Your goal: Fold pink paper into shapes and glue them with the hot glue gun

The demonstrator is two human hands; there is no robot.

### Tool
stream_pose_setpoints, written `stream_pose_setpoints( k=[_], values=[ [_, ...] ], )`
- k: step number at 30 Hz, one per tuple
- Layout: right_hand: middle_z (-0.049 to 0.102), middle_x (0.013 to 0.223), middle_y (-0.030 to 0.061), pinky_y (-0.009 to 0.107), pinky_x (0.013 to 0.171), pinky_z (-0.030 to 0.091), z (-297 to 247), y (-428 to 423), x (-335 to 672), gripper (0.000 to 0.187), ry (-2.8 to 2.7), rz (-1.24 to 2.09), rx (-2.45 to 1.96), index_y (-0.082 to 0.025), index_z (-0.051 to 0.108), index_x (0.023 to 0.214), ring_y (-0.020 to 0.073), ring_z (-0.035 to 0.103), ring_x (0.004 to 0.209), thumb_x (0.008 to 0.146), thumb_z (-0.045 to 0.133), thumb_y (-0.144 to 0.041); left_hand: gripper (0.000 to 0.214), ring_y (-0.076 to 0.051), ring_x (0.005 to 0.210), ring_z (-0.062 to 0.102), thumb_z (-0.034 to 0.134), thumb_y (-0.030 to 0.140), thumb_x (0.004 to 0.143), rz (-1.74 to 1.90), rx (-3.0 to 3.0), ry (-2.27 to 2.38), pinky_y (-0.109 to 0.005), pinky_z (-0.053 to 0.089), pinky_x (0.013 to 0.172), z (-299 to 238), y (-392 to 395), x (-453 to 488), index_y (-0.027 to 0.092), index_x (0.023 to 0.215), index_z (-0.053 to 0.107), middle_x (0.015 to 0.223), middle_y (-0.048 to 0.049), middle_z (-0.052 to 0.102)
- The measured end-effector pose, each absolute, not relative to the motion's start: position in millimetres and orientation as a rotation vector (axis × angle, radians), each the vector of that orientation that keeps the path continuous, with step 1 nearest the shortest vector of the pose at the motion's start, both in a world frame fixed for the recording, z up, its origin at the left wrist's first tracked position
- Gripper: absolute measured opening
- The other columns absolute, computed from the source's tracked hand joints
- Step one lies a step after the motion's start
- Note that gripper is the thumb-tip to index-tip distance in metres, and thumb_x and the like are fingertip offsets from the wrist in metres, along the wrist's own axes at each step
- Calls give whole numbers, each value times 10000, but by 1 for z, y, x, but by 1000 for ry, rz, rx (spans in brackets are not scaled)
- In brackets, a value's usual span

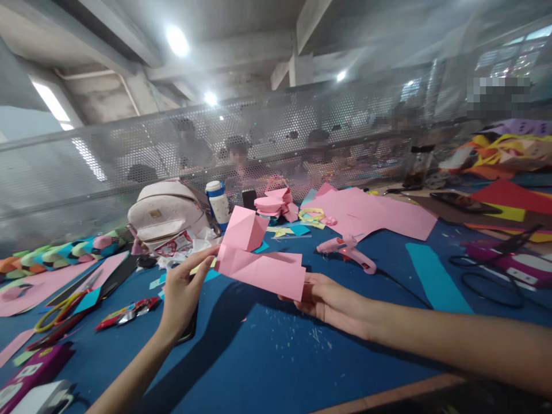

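A folded pink paper piece hangs above the blue table, held between both hands. My left hand pinches its left end between thumb and fingers. At the right end, my right hand grips the lower corner, with some fingers hidden behind the paper. A box-like folded part rises from the left side of the piece. Behind my right hand a pink hot glue gun lies on the table, its cord trailing right. Under my left wrist a dark, phone-like object is partly covered.
Yellow-handled scissors and a red snack wrapper lie at left. A white backpack, a bottle and pink paper sheets stand or lie at the back. A blue paper strip is at right. A perforated metal screen borders the table.
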State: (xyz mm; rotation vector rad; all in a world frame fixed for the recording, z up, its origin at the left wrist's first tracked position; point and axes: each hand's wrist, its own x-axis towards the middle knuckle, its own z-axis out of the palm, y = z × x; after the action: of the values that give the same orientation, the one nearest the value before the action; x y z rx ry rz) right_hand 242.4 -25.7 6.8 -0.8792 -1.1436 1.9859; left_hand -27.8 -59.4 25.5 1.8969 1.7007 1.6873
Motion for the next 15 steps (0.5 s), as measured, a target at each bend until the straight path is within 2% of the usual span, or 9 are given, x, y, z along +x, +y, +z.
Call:
stream_pose_setpoints(
  k=[3,9,15],
  values=[
    [723,870,57,138,593,534,7,-26,242,230,-1006,2089,-866,-157,710,912,100,661,711,749,597,-40,253,-216,964,691,663,391,825,1715,1812,1667,-291,537,834,28,-61,-26,238,1004,758,1051,-27,752],
    [730,876,62,149,592,525,4,-23,242,272,-997,2108,-860,-135,713,934,105,668,724,727,583,-15,242,-174,783,677,748,373,743,1695,1572,1594,-250,525,725,32,-61,-23,193,903,748,871,-34,755],
    [726,1018,67,180,644,534,1,-20,245,438,-1152,2044,-821,-165,697,1074,118,668,774,662,655,-25,204,-120,630,554,682,366,798,1627,1708,1508,-206,445,588,32,-59,-22,184,768,594,673,30,581]
  ],
)
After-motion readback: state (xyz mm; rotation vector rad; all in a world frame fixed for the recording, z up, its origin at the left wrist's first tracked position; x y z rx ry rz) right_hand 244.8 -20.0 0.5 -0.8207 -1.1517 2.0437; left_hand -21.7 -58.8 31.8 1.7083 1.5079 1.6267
